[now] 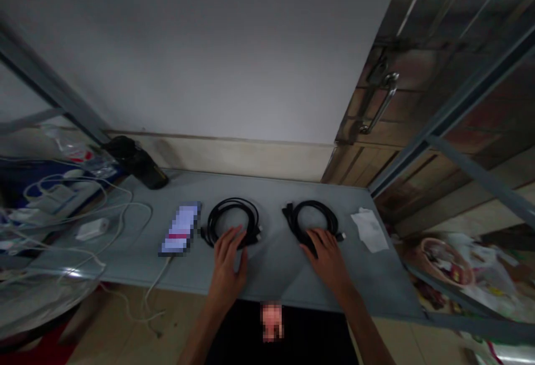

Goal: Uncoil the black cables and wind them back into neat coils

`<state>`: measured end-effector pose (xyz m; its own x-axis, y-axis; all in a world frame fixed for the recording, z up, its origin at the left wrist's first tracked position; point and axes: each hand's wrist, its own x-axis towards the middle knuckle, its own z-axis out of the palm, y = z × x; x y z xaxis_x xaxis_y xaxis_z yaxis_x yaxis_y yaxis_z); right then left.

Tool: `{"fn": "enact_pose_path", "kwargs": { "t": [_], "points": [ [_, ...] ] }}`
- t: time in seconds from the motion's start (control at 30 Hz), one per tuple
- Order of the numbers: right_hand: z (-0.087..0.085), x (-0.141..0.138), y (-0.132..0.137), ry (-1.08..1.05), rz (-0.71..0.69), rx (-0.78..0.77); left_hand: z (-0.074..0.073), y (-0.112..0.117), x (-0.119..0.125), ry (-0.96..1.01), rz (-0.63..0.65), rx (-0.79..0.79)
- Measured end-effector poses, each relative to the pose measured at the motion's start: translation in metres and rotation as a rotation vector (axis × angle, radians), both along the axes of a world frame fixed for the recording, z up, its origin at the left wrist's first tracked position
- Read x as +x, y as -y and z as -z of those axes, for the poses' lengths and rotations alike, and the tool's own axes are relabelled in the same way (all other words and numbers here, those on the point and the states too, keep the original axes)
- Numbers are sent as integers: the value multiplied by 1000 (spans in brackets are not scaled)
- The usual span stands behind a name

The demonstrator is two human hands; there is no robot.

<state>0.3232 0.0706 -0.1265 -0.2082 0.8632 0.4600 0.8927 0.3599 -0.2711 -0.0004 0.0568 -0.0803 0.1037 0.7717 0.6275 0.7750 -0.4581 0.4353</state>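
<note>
Two coiled black cables lie on the grey tabletop, one in front of each hand. The left coiled cable (253,225) has connector ends at both its sides. My left hand (229,259) rests at its lower edge, fingers stretched over the loop and thumb apart. On the right coiled cable (334,217), connector ends stick out at upper left and lower right. My right hand (328,256) touches its lower edge, fingers laid over the loop and thumb spread to the left. The parts of the coils under my fingers are hidden. Neither coil appears lifted.
Left of the coils is a phone (180,230) with a white cord. Behind it a black bottle (140,164) lies tilted. White cables and a charger (92,229) clutter the left end. White paper (370,230) lies right. Metal posts (443,103) flank the grey table (273,276).
</note>
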Motion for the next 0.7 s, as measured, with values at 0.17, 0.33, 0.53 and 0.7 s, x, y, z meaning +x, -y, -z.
{"fn": "enact_pose_path", "kwargs": {
  "t": [0.17, 0.33, 0.53, 0.7],
  "points": [
    [2, -5, 8, 19, 35, 22, 22, -3, 13, -89, 112, -80],
    [-2, -6, 10, 30, 68, 26, 30, -7, 12, -102, 97, -118],
    [-5, -8, 11, 40, 91, 42, 30, -5, 13, -70, 103, -138],
    [-2, -8, 11, 41, 118, 63, 29, -5, 13, -70, 98, -118]
  ]
}}
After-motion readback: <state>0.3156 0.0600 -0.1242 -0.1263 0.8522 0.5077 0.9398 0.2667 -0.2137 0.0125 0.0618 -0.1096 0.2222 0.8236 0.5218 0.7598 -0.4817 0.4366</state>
